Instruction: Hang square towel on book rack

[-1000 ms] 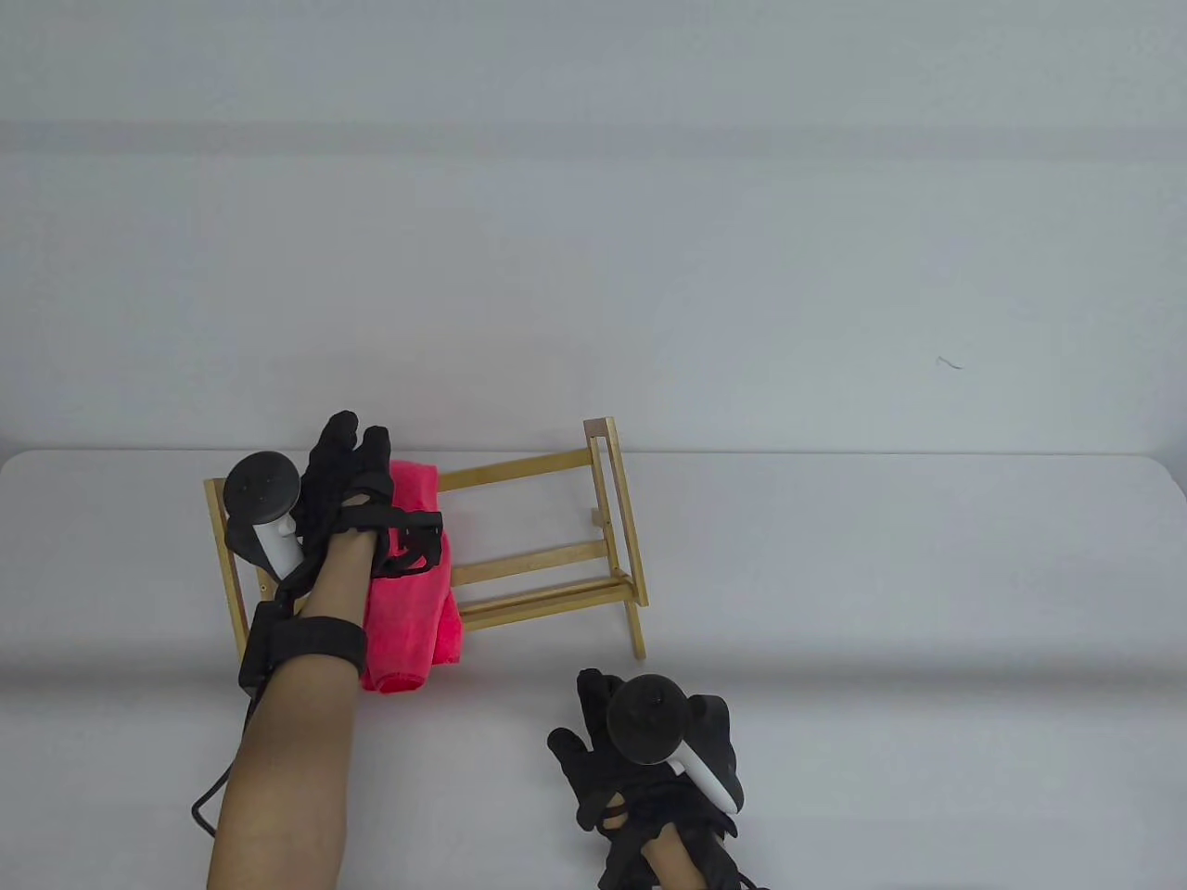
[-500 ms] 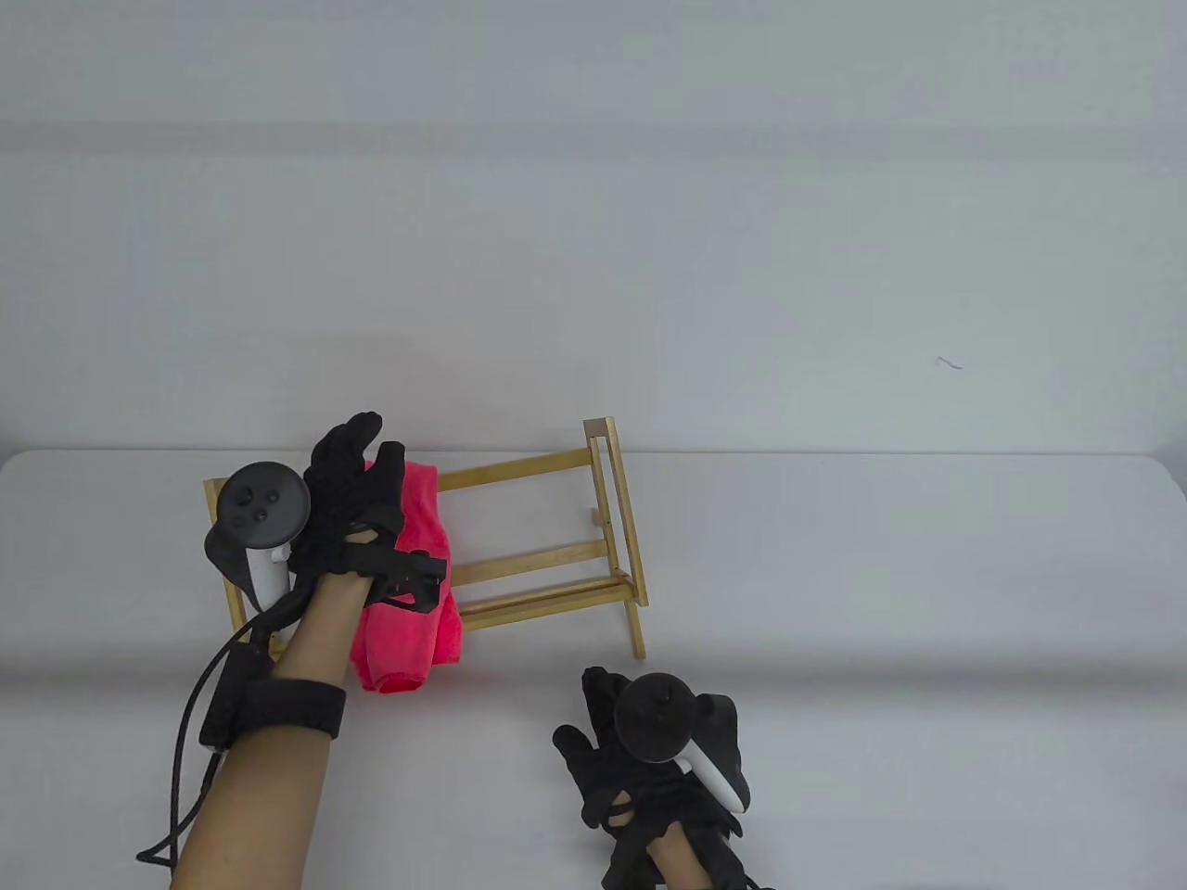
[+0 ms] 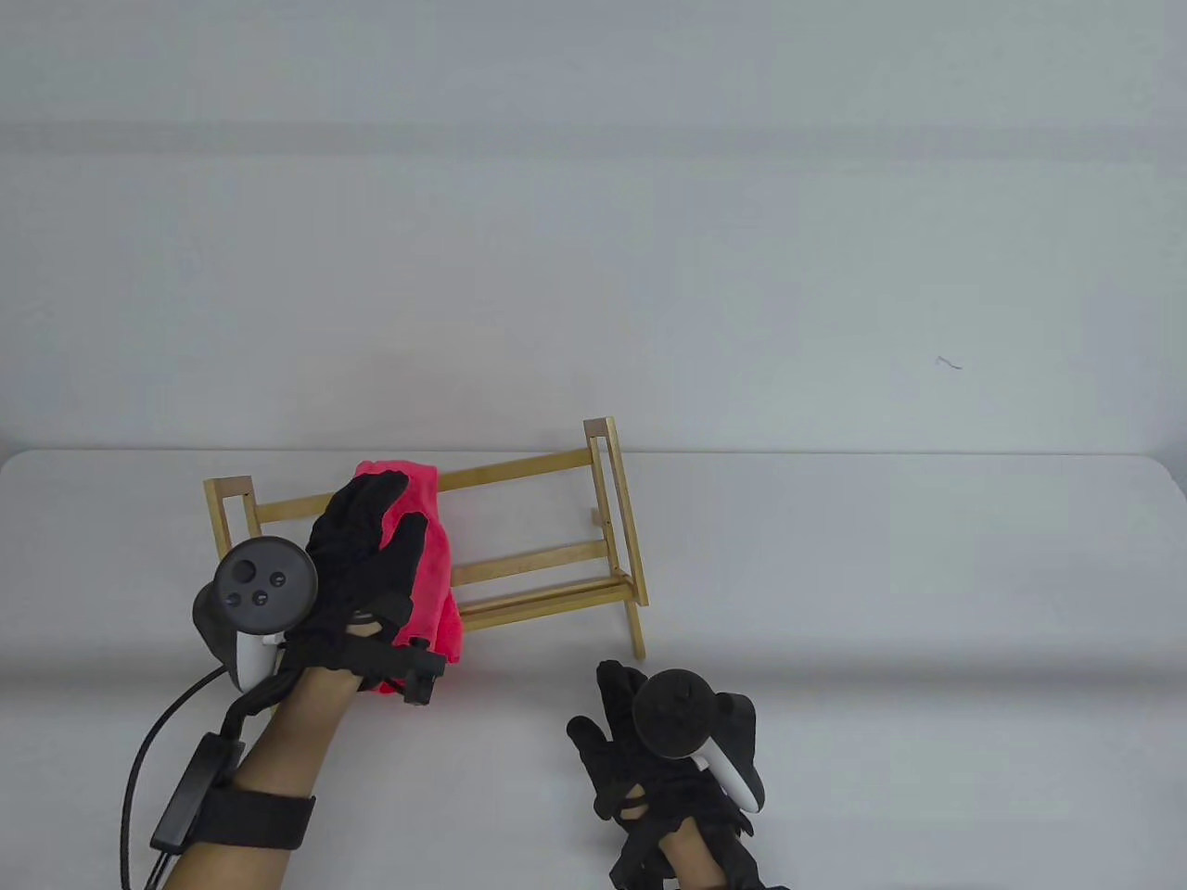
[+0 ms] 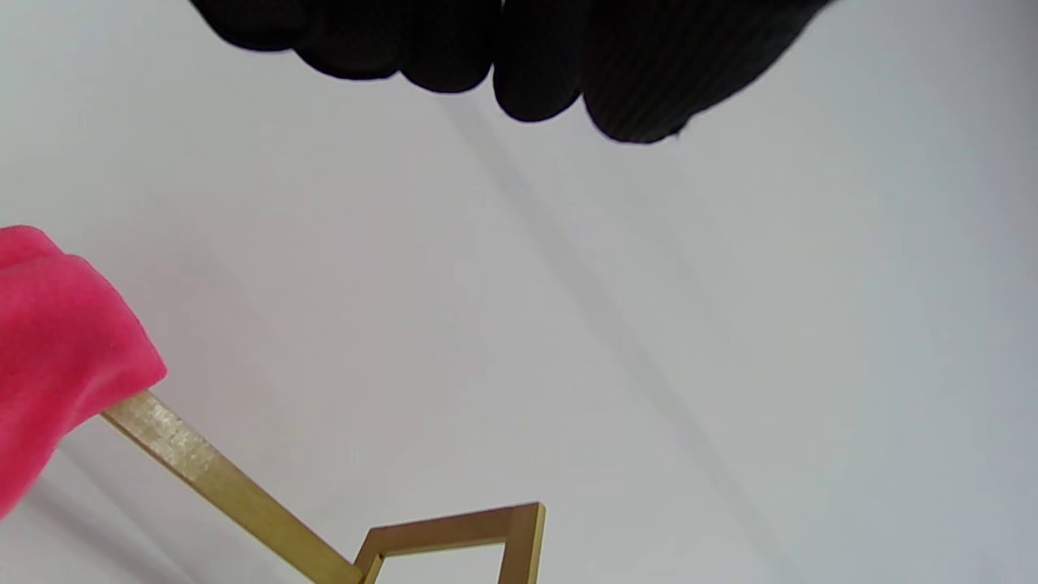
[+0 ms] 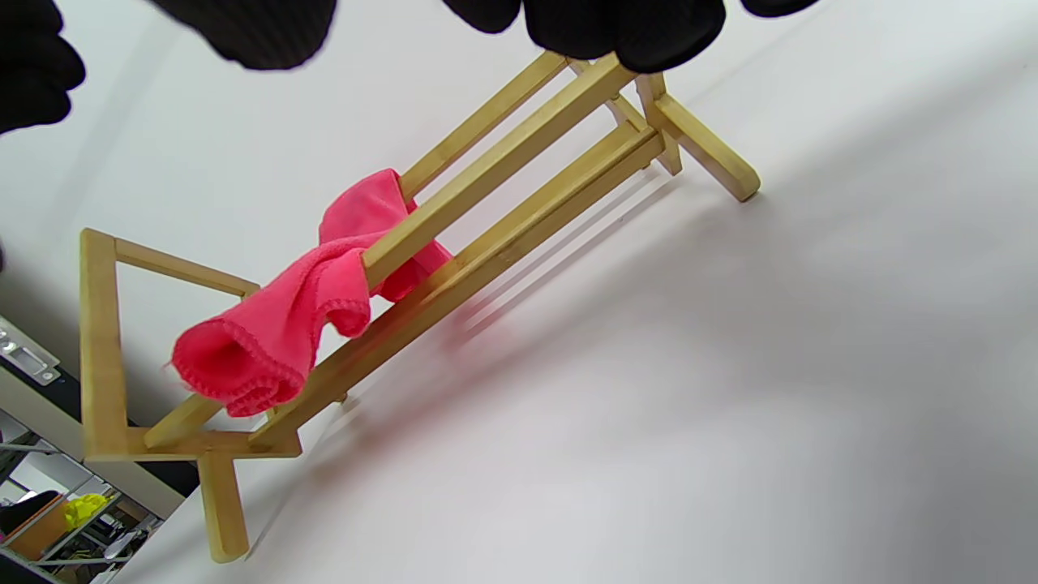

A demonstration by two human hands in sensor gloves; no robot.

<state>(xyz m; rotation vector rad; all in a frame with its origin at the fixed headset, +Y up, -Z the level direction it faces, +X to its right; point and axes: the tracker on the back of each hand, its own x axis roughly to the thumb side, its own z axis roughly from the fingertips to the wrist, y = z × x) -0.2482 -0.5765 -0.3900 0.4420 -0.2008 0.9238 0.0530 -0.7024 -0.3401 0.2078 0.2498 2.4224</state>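
Observation:
The pink square towel hangs folded over the rails at the left part of the wooden book rack. It also shows in the right wrist view, draped over the rack. My left hand hovers over the towel with its fingers stretched out and holds nothing. In the left wrist view its fingertips are clear of the towel and the top rail. My right hand lies flat and empty on the table in front of the rack's right foot.
The rack stands near the back edge of the white table, against a plain grey wall. A black cable runs from my left wrist off the front edge.
My left hand has drawn back from the rack's top rail toward the front, off the towel's top fold. My right hand has shifted slightly right.

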